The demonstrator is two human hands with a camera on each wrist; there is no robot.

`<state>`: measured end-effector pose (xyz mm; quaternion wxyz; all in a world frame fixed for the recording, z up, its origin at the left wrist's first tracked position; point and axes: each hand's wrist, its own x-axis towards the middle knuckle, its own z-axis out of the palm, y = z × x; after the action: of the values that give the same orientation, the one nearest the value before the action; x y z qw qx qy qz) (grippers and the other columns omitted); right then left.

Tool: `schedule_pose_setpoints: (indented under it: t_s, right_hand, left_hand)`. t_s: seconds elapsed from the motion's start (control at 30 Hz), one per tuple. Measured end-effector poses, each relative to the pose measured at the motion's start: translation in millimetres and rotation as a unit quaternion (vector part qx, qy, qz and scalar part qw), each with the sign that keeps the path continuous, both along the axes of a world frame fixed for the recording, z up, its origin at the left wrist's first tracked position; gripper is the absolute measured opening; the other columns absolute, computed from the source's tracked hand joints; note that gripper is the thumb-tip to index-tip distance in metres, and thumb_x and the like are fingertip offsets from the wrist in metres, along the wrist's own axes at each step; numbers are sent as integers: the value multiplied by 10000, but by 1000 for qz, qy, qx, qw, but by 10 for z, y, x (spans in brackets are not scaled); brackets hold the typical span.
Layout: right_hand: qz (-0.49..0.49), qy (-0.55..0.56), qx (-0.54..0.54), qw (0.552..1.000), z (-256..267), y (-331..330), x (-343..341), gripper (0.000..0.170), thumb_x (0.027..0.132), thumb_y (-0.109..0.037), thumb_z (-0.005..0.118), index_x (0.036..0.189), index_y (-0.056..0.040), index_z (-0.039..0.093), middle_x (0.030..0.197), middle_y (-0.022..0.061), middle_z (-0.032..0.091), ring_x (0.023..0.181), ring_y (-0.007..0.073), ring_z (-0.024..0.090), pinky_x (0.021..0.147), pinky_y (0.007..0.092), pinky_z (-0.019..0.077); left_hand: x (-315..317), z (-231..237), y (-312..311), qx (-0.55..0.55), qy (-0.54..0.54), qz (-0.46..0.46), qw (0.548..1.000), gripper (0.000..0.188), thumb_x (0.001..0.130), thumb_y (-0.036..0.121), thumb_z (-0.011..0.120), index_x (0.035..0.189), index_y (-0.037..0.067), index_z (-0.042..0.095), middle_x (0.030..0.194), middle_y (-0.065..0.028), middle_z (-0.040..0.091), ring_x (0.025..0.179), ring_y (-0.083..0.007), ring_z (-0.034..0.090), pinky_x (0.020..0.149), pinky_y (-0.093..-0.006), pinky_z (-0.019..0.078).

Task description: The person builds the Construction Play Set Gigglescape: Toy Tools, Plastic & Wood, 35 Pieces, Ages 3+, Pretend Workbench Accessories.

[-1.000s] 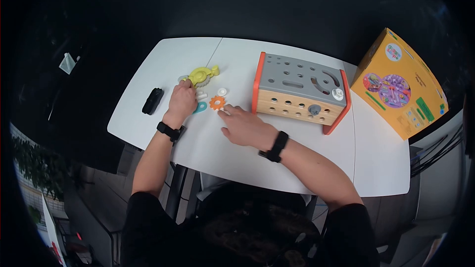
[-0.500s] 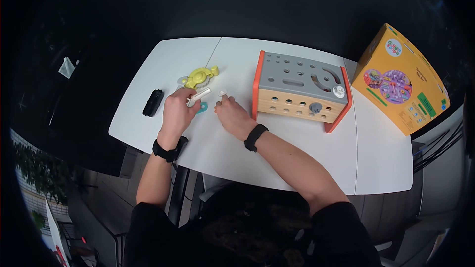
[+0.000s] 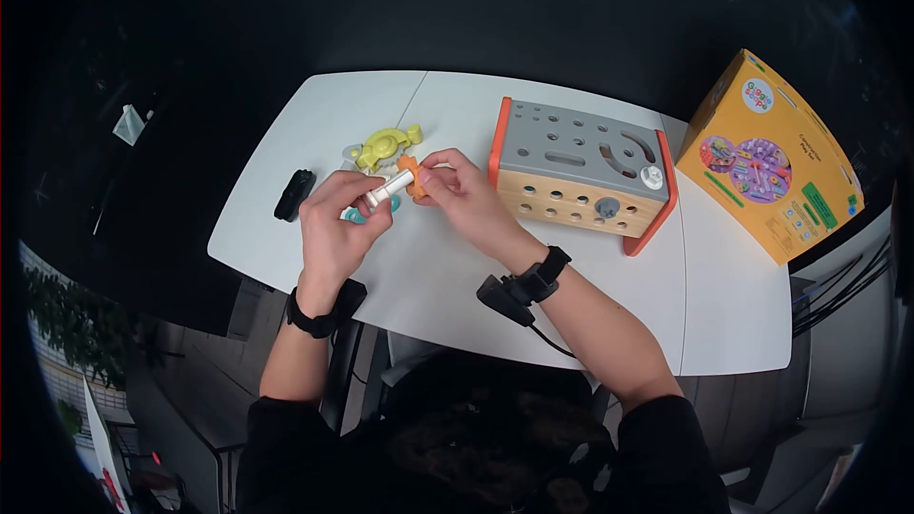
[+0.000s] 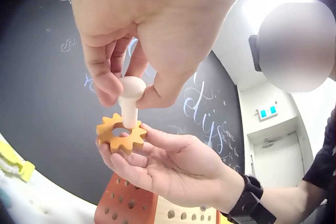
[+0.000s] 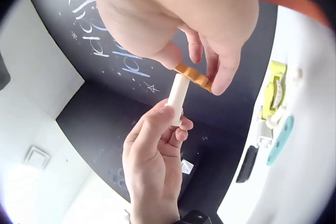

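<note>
One left hand (image 3: 335, 228) pinching a white peg (image 5: 179, 94), one right hand (image 3: 468, 209) gripping an orange gear (image 4: 123, 142), both up over the table (image 3: 428, 314)!
The peg's tip is right at the gear; whether it's through the hole, I can't tell. Entering crooked, it could snag the rim; pushed hard, the gear could pop loose towards the yellow toy (image 3: 385, 146) beyond.

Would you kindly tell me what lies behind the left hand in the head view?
Parts of the teal strip show past the left hand; the rest is covered, as is the tabletop behind the palm.
</note>
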<state>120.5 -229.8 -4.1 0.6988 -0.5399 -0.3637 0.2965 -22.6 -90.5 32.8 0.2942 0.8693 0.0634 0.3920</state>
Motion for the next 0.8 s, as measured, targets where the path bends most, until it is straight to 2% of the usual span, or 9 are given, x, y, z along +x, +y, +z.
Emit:
schedule_pose_setpoints:
  t_s: [0.13, 0.2, 0.33, 0.4, 0.6, 0.67, 0.7, 0.77, 0.8]
  right_hand:
    - [29, 51, 5, 998, 190, -175, -24, 303, 1058, -221, 605, 1283, -57, 486, 1151, 128, 669, 1050, 172, 664, 937, 309, 525]
    - [50, 40, -9, 998, 199, -223, -28, 319, 1051, -218, 618, 1294, -68, 474, 1148, 128, 667, 1057, 169, 659, 936, 308, 522]
    - [64, 44, 24, 997, 173, -368, -50, 431, 1019, -261, 678, 1280, -77, 389, 1119, 157, 693, 967, 146, 636, 872, 293, 515]
    - [68, 49, 31, 996, 163, -473, -52, 439, 1016, -252, 682, 1278, -82, 374, 1117, 158, 694, 979, 145, 636, 874, 296, 518]
    - [44, 30, 26, 998, 78, -875, -30, 433, 998, -174, 692, 1259, -87, 358, 1078, 139, 697, 1014, 144, 659, 899, 308, 542]
    - [22, -137, 47, 989, 14, -980, -20, 378, 965, -98, 696, 1223, -71, 420, 1088, 138, 718, 995, 191, 720, 884, 317, 563]
    - [22, -137, 46, 989, 44, -1055, -33, 378, 965, -98, 696, 1223, -71, 420, 1088, 138, 718, 995, 191, 720, 884, 317, 563]
    - [-87, -333, -79, 936, 146, -1217, -66, 330, 916, -32, 709, 1177, -49, 506, 1081, 143, 738, 972, 257, 757, 839, 336, 584]
    - [-87, -333, -80, 936, 122, -1270, -59, 330, 916, -32, 709, 1177, -49, 506, 1081, 143, 738, 972, 257, 757, 839, 336, 584]
  left_hand:
    - [15, 28, -55, 6, -2, -11, 1000, 291, 747, 17, 819, 1030, -18, 762, 924, -92, 728, 701, -124, 662, 644, -258, 544]
    - [51, 24, -105, -24, -8, -32, 999, 373, 708, 123, 925, 1018, -1, 758, 929, -82, 732, 711, -131, 670, 653, -258, 546]
    - [142, 51, -196, -68, -43, -36, 996, 472, 643, 255, 970, 986, 21, 747, 898, -65, 723, 686, -135, 645, 651, -260, 541]
    - [186, 67, -215, 8, -30, -60, 998, 499, 613, 316, 970, 946, 34, 727, 847, -44, 704, 656, -130, 603, 627, -257, 520]
    - [297, -48, -337, 12, 47, -139, 989, 411, 631, 272, 971, 840, 30, 713, 748, -28, 670, 607, -122, 570, 565, -249, 471]
    - [374, -98, -394, 2, 58, -171, 984, 396, 637, 252, 968, 812, 24, 696, 754, -27, 673, 598, -117, 570, 564, -249, 468]
    - [413, -111, -428, -6, 69, -202, 977, 384, 644, 231, 965, 784, 18, 679, 761, -26, 676, 590, -112, 570, 562, -250, 466]
    - [491, -106, -513, -2, 76, -220, 972, 353, 671, 229, 951, 786, 25, 687, 792, -29, 697, 615, -128, 599, 566, -255, 478]
    - [535, -110, -562, 11, 74, -239, 968, 348, 679, 233, 946, 787, 26, 688, 803, -28, 705, 619, -138, 605, 566, -258, 483]
